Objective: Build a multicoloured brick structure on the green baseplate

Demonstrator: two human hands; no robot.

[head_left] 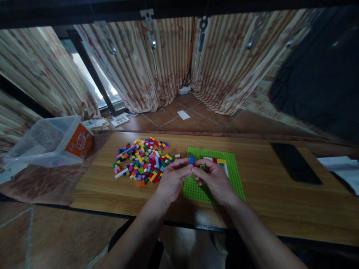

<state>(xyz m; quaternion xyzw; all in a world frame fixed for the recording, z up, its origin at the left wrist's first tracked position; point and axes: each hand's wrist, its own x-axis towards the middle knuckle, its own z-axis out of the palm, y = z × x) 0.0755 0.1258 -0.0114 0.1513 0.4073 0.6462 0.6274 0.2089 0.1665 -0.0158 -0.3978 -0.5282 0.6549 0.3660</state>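
My left hand [177, 175] and my right hand [211, 175] meet above a green studded baseplate [193, 192]. Pinched between their fingertips are small toy bricks: a blue brick [192, 160] stands up at the top, with a bit of red beside it. My fingers cover much of them, so I cannot tell how they join. A dark green brick [202, 167] shows by my right fingers. Behind my right hand, a row of white, red and yellow bricks [221, 161] sits on the baseplate, partly hidden. To the left, a pile of loose coloured bricks [144, 160] lies near my left hand.
At the far left a clear plastic bin [53, 130] with an orange label lies tipped on its side. A black phone-like slab [295, 163] rests on the wooden table [260, 194] at right. White papers [338, 170] lie at the right end. Curtains hang behind.
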